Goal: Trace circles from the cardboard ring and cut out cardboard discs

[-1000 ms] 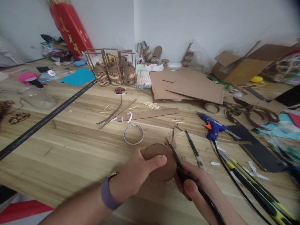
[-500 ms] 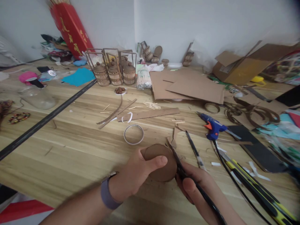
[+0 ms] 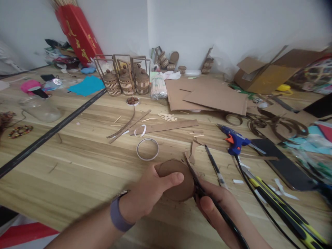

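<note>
My left hand (image 3: pixel 153 188) grips a round cardboard disc (image 3: pixel 176 193), its thumb lying across the top face and the other fingers hidden beneath. Black-handled scissors (image 3: pixel 204 193) are in my right hand (image 3: pixel 223 207), which is closed around the handles. The blades run along the disc's right edge. Just beyond the blade tips lies a small cardboard scrap (image 3: pixel 192 152). A white-rimmed ring, seemingly a tape roll (image 3: pixel 147 149), rests on the table ahead of my left hand. To the right of the scissors lies a dark pen (image 3: pixel 214 164).
A blue glue gun (image 3: pixel 234 138), a dark phone (image 3: pixel 285 166) and a yellow-black utility knife (image 3: pixel 282 211) lie at right. Cardboard sheets (image 3: pixel 207 95), a cardboard strip (image 3: pixel 166 127) and small wooden sticks (image 3: pixel 168 117) are farther back. Several miniature lidded baskets (image 3: pixel 127 83) stand near the wall.
Both hands, the disc and the scissors stay in almost the same place. The whole view has shifted very slightly; nothing has been let go or picked up.
</note>
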Tool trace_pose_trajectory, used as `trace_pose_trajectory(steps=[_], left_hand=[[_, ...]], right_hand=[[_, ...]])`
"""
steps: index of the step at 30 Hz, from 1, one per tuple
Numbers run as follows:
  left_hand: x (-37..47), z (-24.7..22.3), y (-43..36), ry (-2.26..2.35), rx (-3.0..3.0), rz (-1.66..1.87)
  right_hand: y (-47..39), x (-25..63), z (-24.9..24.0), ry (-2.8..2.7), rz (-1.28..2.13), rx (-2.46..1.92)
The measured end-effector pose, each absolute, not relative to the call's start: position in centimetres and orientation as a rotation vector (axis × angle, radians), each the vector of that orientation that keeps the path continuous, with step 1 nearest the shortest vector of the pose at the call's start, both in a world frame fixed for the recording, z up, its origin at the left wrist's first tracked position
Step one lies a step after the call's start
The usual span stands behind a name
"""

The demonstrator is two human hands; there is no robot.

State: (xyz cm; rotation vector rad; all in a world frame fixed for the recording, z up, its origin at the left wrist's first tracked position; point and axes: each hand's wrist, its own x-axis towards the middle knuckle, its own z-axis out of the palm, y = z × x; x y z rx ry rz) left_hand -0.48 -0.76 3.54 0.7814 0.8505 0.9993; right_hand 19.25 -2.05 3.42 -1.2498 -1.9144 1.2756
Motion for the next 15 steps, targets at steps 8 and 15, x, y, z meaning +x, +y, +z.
trace_pose_trajectory(steps=[8, 15], left_hand=[[-0.61, 3.45, -0.82, 0.927, 0.769, 0.982], [-0.37, 3.73, -0.57, 1.139, 0.846, 1.149]], right_hand=[[-1.79, 19.42, 3.06, -1.89, 1.342, -1.268], [-1.44, 19.0, 3.79, -1.802, 1.337, -1.291]])
